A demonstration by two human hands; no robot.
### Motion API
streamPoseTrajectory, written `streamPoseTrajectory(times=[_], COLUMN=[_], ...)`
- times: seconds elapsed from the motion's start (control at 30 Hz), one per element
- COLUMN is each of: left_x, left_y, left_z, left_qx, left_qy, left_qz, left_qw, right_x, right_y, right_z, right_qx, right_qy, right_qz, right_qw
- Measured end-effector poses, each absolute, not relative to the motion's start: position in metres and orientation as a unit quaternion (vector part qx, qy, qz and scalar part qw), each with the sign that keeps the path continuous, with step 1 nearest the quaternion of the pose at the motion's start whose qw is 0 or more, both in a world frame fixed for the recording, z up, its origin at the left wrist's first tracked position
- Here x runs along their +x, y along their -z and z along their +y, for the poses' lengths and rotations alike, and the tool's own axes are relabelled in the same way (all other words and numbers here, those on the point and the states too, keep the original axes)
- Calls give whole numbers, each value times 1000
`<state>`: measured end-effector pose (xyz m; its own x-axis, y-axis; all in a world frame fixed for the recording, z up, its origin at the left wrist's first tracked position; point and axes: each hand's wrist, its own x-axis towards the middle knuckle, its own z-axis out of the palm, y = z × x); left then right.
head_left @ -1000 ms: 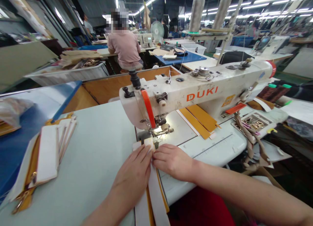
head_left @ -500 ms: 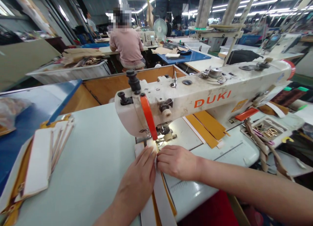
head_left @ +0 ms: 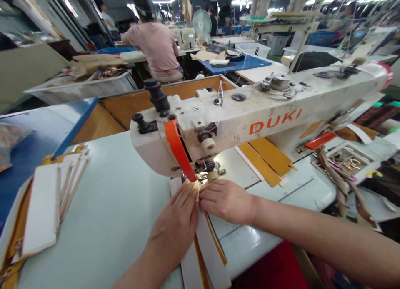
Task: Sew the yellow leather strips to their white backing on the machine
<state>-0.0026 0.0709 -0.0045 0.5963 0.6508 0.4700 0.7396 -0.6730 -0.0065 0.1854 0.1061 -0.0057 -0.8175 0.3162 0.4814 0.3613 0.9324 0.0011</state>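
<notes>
A white strip with mustard-yellow edges (head_left: 208, 247) runs from the needle area of a white DUKI sewing machine (head_left: 233, 118) toward me. My left hand (head_left: 176, 218) lies over the strip just before the presser foot, its fingers together and pressed on it. My right hand (head_left: 225, 200) has curled fingers that pinch the strip's right side, close to my left fingertips. Both sets of fingertips are next to the lit needle area (head_left: 203, 177), below the orange guard (head_left: 179, 149). The thumbs are mostly hidden.
A stack of white and mustard strips (head_left: 42, 210) lies at the left. Mustard pieces (head_left: 265, 162) rest under the machine arm. A tray of metal rings (head_left: 348, 160) stands at the right. Beyond the table, a person in a pink shirt (head_left: 158, 47) sits near a fan (head_left: 201, 23).
My view has shifted slightly, so the machine head appears larger and farther left. Both hands stay by the presser foot on the strip. The person ahead has leaned left with an arm out.
</notes>
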Motion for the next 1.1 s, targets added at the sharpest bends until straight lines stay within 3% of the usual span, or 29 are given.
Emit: streamPoseTrajectory(times=[0.4,0.73,1.1], left_x=[-2,-1,-7], left_y=[4,9,6], left_z=[75,66,-32], left_qx=[-884,-884,-912], left_qy=[224,185,210], left_qz=[-398,-417,-331], left_qw=[100,97,119], right_x=[185,192,232], right_y=[5,2,7], right_z=[110,101,14], right_qx=[-179,-194,-243], right_qy=[45,21,-105], right_qz=[-954,-963,-925], right_qw=[238,184,272])
